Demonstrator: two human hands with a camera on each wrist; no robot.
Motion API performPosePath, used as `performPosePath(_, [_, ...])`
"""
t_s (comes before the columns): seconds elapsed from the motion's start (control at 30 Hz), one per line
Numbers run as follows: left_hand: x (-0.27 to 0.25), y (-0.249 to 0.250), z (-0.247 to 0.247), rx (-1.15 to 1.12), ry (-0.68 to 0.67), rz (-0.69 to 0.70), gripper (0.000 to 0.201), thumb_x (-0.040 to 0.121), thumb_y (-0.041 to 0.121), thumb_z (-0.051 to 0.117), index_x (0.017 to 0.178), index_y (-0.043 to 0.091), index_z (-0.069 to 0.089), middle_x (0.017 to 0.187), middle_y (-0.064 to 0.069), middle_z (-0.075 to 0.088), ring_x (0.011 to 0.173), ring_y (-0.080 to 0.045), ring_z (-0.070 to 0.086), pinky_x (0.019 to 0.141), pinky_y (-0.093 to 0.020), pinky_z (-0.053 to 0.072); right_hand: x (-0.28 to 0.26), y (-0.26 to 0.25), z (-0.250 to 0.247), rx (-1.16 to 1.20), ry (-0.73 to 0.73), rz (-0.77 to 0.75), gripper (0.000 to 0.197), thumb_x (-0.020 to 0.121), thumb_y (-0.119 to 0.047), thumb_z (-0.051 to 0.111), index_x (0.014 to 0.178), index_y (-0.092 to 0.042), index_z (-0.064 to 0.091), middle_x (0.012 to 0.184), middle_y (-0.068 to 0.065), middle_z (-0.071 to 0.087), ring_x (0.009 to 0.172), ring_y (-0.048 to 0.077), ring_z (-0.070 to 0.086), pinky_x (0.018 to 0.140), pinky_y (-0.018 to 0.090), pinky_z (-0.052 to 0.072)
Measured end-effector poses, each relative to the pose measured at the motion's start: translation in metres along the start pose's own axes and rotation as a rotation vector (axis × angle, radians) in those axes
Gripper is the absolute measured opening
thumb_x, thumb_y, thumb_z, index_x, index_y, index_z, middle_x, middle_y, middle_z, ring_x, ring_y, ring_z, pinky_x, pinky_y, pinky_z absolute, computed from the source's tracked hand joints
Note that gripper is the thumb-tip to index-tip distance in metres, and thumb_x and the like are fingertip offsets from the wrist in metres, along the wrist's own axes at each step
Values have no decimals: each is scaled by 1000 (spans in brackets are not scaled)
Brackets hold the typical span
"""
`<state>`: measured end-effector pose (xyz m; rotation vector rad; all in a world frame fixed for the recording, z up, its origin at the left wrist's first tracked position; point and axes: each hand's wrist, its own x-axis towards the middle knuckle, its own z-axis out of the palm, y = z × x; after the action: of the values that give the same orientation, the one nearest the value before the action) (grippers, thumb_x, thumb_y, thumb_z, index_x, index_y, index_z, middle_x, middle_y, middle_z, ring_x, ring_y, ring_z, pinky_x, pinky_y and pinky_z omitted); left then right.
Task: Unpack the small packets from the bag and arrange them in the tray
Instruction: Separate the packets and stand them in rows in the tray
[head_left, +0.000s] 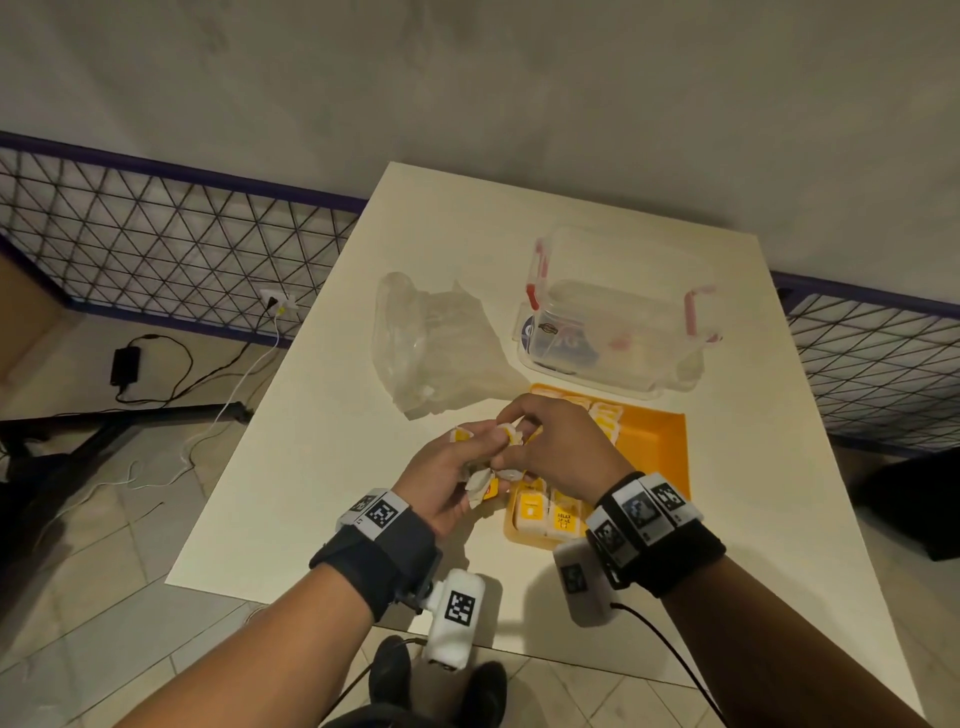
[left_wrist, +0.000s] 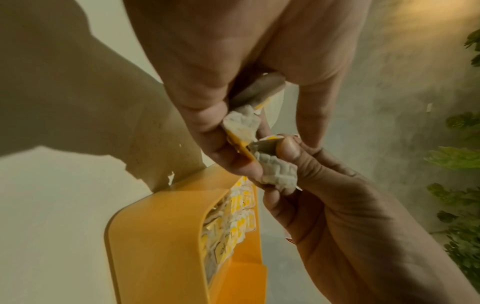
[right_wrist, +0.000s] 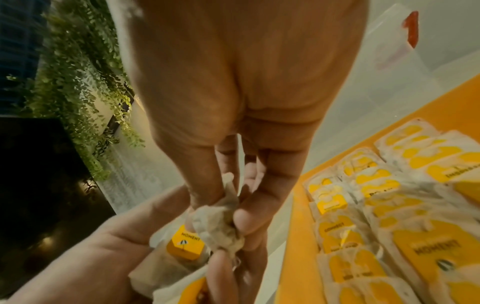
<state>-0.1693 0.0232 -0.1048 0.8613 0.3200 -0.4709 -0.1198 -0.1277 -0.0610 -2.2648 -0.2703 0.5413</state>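
Note:
Small white packets with yellow labels sit bunched in my left hand, which grips them just left of the orange tray. My right hand reaches over and pinches one packet of that bunch between thumb and fingers. In the left wrist view the right hand's thumb presses on a packet beside the left fingers. Several packets lie in rows in the tray. The crumpled clear plastic bag lies on the table behind my hands.
A clear plastic box with red clips stands just behind the tray. The white table ends close to my body. A wire-mesh fence and cables on the floor lie to the left.

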Motion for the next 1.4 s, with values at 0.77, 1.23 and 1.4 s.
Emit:
performPosePath(0.77, [16,-2,-8,-12,155,84,25,96,12,54,117,10,68,97,-24,68,70,-31,64,54,-29,57,-2,12,-11,175,97,145,17,82,-7,70,95,-19,74,71,2,57,61,15,61,58,33,59])
performPosePath(1.23, [18,-2,-2,98,167,125,14,86,14,68,97,4,69,88,-24,64,75,-30,57,70,-38,49,1,5,-25,-125,-77,148,29,80,-16,77,105,-25,64,86,-1,66,77,15,62,65,25,46])
performPosePath(1.4, [19,4,-7,84,218,167,12,89,16,67,99,9,67,83,-10,71,78,-20,67,63,-30,55,-2,9,-45,-271,42,110,14,80,-8,68,81,-22,72,80,-10,65,76,9,60,63,22,48])
